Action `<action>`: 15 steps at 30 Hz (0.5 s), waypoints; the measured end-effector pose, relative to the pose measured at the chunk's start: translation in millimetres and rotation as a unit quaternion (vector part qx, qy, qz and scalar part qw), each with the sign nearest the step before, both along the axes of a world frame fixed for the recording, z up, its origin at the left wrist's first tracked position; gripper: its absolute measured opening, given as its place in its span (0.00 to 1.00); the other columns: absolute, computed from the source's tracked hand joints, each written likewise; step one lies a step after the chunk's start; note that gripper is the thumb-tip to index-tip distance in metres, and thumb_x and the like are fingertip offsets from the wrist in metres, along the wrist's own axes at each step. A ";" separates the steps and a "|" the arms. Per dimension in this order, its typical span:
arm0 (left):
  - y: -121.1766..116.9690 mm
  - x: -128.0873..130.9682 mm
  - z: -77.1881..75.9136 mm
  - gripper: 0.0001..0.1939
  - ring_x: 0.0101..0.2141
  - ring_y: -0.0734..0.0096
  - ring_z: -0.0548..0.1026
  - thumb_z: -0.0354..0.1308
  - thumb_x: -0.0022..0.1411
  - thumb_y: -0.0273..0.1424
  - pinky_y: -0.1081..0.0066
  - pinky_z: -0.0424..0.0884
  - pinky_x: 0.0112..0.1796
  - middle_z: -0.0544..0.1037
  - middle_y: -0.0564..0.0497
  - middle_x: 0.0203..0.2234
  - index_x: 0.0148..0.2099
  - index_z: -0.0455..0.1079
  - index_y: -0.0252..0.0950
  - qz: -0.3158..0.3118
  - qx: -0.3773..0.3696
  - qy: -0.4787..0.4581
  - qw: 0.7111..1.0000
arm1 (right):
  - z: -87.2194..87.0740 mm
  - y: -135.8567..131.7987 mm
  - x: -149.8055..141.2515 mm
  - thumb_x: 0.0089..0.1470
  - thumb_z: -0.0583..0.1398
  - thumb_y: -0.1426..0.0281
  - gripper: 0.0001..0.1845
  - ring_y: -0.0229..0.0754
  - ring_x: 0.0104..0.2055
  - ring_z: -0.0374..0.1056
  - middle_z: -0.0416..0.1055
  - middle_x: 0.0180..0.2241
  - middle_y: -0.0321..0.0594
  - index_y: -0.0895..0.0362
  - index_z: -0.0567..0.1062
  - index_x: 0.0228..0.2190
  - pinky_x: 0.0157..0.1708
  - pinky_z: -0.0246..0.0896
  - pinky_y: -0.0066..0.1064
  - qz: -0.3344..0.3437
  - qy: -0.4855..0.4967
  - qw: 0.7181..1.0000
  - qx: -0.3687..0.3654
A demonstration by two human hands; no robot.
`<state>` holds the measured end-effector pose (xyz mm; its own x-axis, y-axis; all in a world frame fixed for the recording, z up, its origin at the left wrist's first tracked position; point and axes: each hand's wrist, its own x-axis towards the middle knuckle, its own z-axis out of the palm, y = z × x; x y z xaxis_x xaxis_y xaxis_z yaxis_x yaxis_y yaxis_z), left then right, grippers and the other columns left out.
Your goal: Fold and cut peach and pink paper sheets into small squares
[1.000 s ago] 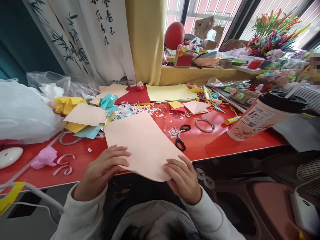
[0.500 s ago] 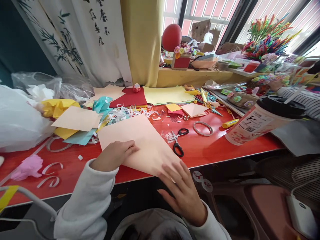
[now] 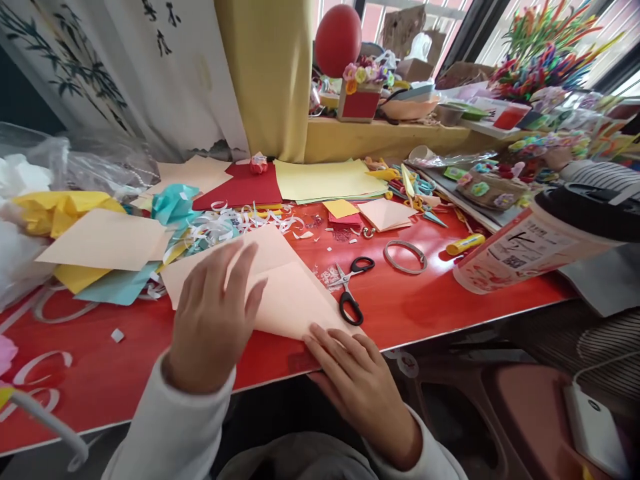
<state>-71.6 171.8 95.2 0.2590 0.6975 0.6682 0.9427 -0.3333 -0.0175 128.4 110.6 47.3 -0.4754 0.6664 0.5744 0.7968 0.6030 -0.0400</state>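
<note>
- My left hand (image 3: 213, 320) is bare: no ring, no watch, no glove, fingers uncovered down to the wrist.
- My left sleeve (image 3: 167, 427) is pale grey-white, soft and thick like sweatshirt cloth, with a snug cuff bunched at the wrist.
- My right hand (image 3: 357, 383) is bare too, nails short and plain.
- My right sleeve (image 3: 430, 460) is the same pale cloth.
- Between the sleeves, near the bottom edge, the grey front of my top (image 3: 305, 460) shows in soft folds.

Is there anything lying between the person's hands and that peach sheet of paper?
Nothing visible. The left hand lies flat on the peach paper, and the right hand's fingertips touch its near corner. The scissors lie just beside the sheet, not on it.
</note>
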 end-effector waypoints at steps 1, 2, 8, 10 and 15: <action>-8.4 2.1 -3.9 0.26 0.54 0.55 0.64 0.52 0.61 0.30 0.56 0.61 0.53 0.67 0.39 0.53 0.60 0.54 0.34 -0.040 0.006 -0.017 0.999 | -0.3 0.7 -0.9 0.58 0.55 0.64 0.19 0.39 0.49 0.65 0.68 0.51 0.37 0.55 0.69 0.50 0.52 0.53 0.33 -0.005 0.008 1.000 -0.002; -15.8 4.2 -8.7 0.26 0.55 0.56 0.63 0.52 0.60 0.29 0.56 0.59 0.54 0.68 0.41 0.53 0.60 0.54 0.35 -0.087 -0.007 -0.006 0.996 | -0.2 1.8 -1.7 0.58 0.55 0.64 0.19 0.40 0.50 0.65 0.69 0.51 0.37 0.55 0.69 0.50 0.52 0.53 0.34 -0.006 0.015 1.000 -0.002; -23.5 12.4 -33.8 0.22 0.57 0.48 0.60 0.52 0.61 0.30 0.50 0.60 0.52 0.66 0.38 0.55 0.58 0.61 0.37 -0.159 -0.075 0.064 0.982 | 8.7 16.2 3.5 0.57 0.55 0.68 0.17 0.39 0.49 0.66 0.73 0.47 0.39 0.58 0.71 0.47 0.53 0.56 0.33 0.029 0.021 0.999 -0.013; -19.1 12.3 -36.1 0.20 0.56 0.48 0.62 0.49 0.63 0.30 0.49 0.59 0.52 0.67 0.37 0.54 0.57 0.62 0.37 -0.180 -0.088 0.077 0.977 | 13.8 20.3 9.4 0.57 0.56 0.70 0.15 0.39 0.48 0.67 0.73 0.45 0.39 0.59 0.72 0.46 0.52 0.58 0.32 0.047 0.037 0.998 -0.037; -12.4 13.4 -39.0 0.16 0.53 0.50 0.66 0.46 0.64 0.29 0.45 0.55 0.53 0.71 0.37 0.51 0.52 0.68 0.36 -0.168 -0.114 0.035 0.979 | 21.5 29.5 32.2 0.59 0.53 0.68 0.16 0.41 0.53 0.64 0.72 0.47 0.40 0.60 0.71 0.46 0.53 0.59 0.34 0.064 0.075 0.989 -0.109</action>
<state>-58.3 159.4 56.2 0.5392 0.6935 0.4779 0.7779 -0.6275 0.0329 160.7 140.1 68.7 -0.4847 0.7222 0.4935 0.6898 0.6625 -0.2920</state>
